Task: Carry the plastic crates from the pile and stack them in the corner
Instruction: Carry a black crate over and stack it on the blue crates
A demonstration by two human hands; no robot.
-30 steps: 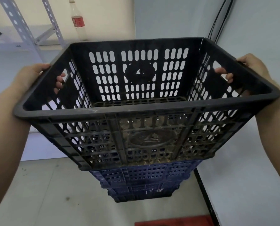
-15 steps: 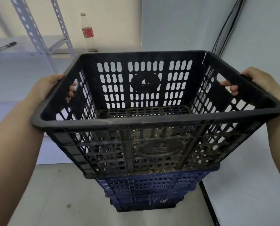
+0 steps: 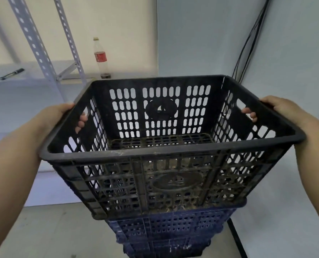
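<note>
You hold a black slotted plastic crate (image 3: 166,146) by both short ends. Your left hand (image 3: 62,116) wraps its left rim, thumb side over the top edge and fingertips (image 3: 81,121) poking in through the handle cut-out. Your right hand (image 3: 277,108) does the same on the right rim, fingers (image 3: 249,113) curled in through that handle hole. Both hands are closed firmly around the rim; neither is free.

The crate sits level, open side up, long wall toward you. Inside: nothing but the grid floor, which carries pale brownish grit and dust. A round moulded emblem shows on the near wall and another on the far wall. The top edge nearest you is scuffed grey.

Directly beneath it is a stack of blue perforated plastic crates (image 3: 170,228), nested in the corner. The black crate's base meets the top blue rim on the right side; whether it is fully seated or hanging just above, you cannot tell from here. What the blue crates hold is hidden.

Corner setting: pale grey-blue walls, with black cables (image 3: 248,43) running down the right one. A black strip (image 3: 236,237) lies along the floor at the right wall's foot. Behind, to the left, a white perforated-steel shelf rack (image 3: 41,58). On its shelf stands a clear plastic bottle with a red label (image 3: 101,58), nearly empty, dark liquid at the bottom. A black pen (image 3: 11,73) lies further left on the same shelf. Floor is grey concrete (image 3: 52,231).
</note>
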